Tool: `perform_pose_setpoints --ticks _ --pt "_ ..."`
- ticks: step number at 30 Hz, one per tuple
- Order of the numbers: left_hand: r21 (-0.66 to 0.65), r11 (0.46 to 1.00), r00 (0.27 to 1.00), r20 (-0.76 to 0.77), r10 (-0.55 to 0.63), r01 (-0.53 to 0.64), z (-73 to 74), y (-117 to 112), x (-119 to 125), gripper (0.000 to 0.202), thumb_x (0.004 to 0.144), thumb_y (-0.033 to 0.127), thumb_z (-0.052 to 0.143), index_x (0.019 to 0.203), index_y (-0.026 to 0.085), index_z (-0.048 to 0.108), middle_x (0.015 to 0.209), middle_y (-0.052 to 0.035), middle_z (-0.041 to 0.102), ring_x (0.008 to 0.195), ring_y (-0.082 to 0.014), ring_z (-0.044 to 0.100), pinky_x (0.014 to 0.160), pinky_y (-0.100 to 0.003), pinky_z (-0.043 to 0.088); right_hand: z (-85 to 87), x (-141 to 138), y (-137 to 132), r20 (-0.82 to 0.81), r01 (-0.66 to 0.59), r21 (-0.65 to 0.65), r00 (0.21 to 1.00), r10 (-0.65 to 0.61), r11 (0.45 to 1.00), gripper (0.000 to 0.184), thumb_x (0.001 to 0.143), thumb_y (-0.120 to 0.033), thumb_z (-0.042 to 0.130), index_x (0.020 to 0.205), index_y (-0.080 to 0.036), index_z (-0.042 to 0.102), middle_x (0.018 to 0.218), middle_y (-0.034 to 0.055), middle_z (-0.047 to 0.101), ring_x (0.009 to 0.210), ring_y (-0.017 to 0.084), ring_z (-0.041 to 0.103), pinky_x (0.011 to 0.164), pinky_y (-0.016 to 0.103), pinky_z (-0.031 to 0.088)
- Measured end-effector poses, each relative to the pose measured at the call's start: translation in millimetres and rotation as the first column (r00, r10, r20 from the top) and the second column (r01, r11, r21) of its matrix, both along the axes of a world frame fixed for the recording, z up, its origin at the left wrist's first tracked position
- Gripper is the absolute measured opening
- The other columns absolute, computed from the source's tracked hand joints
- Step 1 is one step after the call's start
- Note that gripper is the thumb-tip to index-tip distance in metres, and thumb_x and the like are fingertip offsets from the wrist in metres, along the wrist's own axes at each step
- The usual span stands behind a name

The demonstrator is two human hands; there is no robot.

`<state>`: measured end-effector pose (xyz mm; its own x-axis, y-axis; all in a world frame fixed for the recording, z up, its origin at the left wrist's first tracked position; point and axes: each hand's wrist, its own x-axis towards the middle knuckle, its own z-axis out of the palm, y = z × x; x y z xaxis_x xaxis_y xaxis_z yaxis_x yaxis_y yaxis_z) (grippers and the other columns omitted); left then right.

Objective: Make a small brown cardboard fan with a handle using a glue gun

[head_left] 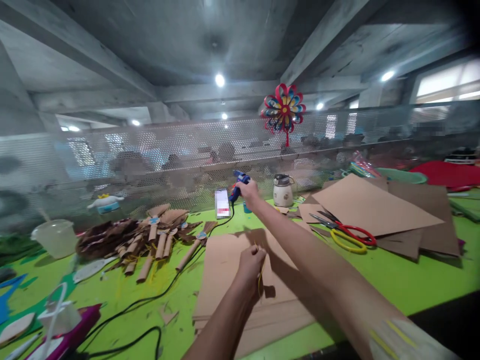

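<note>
My right hand [248, 191] reaches far across the green table [393, 280] and is closed round a blue glue gun [237, 184] near the mesh screen. Its black cord [150, 300] trails back to the front left. My left hand [252, 262] is closed in a pinch on thin yellow strands [260, 280], just above a stack of brown cardboard sheets [225, 280]. A small brown paper piece [268, 291] lies below that hand.
Rolled brown paper tubes [157, 245] lie heaped at the left beside a plastic tub [56, 237]. A phone [222, 203] and a white jar [282, 190] stand by the mesh. Scissors [348, 234] lie on large cardboard sheets [375, 205] at the right. A paper pinwheel [284, 110] hangs above.
</note>
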<state>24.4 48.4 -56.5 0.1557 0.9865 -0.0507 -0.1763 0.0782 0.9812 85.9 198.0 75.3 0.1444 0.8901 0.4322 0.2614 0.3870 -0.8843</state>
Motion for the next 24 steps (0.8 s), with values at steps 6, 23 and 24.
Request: perform_pose_setpoints --ticks 6,23,24 --pt "0.018 0.994 0.985 -0.137 -0.108 0.112 4.7 -13.8 3.6 0.024 0.064 0.036 0.068 0.065 0.017 0.055 0.050 0.0058 0.039 0.046 -0.0099 0.036 0.044 -0.022 0.029 8.2 74.7 -23.3 -0.436 -0.065 0.061 0.896 0.085 0.996 0.032 0.091 -0.031 0.056 0.119 -0.016 0.055 0.118 0.0085 0.059 0.098 0.021 0.061 0.081 0.041 0.053" --pt "0.226 0.937 0.936 -0.293 -0.197 0.268 38.5 -45.1 11.9 0.029 0.065 0.030 0.067 0.050 0.018 0.046 0.052 0.0040 0.036 0.052 -0.0101 0.035 0.049 -0.024 0.026 26.0 85.2 -90.5 -0.499 -0.333 0.215 0.771 0.396 0.918 0.013 0.074 -0.019 0.070 0.083 -0.016 0.061 0.071 -0.0011 0.068 0.054 0.013 0.066 0.058 0.029 0.057" --pt "0.264 0.918 0.925 -0.318 -0.208 0.297 45.4 -47.5 8.9 0.031 0.064 0.030 0.069 0.048 0.017 0.045 0.051 0.0038 0.037 0.052 -0.0103 0.035 0.050 -0.024 0.027 14.6 85.7 -95.1 -0.472 -0.333 0.199 0.791 0.388 0.922 0.016 0.072 -0.023 0.072 0.083 -0.016 0.062 0.072 0.0001 0.069 0.054 0.013 0.065 0.059 0.029 0.056"
